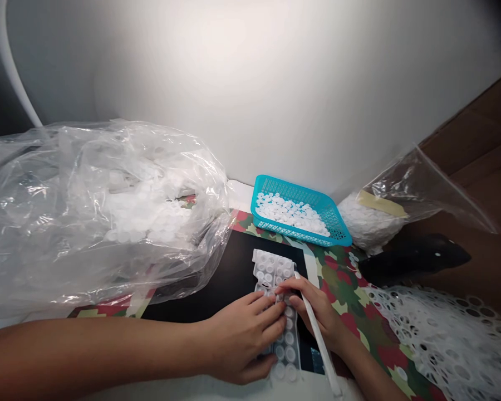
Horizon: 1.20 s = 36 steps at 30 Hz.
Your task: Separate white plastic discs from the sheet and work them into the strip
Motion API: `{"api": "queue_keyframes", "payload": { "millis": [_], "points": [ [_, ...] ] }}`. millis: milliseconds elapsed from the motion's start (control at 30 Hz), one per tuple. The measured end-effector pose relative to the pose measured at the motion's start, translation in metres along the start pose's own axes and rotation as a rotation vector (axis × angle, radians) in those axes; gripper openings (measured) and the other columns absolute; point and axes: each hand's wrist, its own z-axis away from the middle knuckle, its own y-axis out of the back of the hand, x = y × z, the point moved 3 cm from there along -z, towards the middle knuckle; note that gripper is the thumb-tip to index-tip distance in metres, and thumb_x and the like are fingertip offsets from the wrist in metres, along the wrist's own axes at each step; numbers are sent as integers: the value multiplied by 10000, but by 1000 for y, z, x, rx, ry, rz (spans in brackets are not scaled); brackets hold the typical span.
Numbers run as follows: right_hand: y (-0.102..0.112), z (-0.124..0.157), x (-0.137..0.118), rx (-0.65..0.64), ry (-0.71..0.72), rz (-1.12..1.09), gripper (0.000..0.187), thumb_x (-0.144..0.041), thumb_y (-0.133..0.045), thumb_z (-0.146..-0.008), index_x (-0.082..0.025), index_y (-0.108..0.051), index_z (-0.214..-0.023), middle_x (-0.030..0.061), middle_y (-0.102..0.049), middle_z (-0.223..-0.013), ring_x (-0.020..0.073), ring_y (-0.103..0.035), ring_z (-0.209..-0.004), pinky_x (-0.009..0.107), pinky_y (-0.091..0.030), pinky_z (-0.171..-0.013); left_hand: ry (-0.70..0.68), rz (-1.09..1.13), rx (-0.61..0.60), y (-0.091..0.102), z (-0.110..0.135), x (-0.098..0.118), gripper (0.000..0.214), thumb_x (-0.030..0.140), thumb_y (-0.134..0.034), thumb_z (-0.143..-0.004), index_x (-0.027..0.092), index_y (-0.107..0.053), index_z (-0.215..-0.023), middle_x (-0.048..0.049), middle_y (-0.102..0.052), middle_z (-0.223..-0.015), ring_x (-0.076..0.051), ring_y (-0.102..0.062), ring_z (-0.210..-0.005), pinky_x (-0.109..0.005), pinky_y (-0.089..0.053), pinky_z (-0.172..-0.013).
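Observation:
A clear strip (290,337) with rows of round white pieces lies lengthwise on a black mat (204,284). My left hand (246,334) rests flat across the strip, its fingers stretched over the rows and covering several pieces. My right hand (317,312) is closed around a long white stick-like tool (319,341), which slants from the strip's upper right down toward me. The right index fingertip touches the strip near the left fingertips. What the tool's upper tip touches is too small to tell.
A blue-green basket (342,225) of small white round pieces stands behind the strip. Large clear bags (108,223) of white parts fill the left. At right are another filled bag (371,223), a black object (417,259) and a heap of white perforated sheets (451,340) on camouflage-patterned cloth.

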Motion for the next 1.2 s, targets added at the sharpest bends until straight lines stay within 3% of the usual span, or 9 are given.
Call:
{"api": "queue_keyframes", "payload": {
  "millis": [1200],
  "points": [
    [-2, 1, 3, 4, -3, -49, 216, -255, -375, -984, -279, -495, -1161, 28, -604, -1041, 165, -576, -982, 278, -436, -865, -30, 12, 29, -2, 1, -1, 508, 373, -412, -900, 69, -430, -1308, -137, -558, -1268, -294, -470, -1197, -409, -332, -1029]
  ]
}}
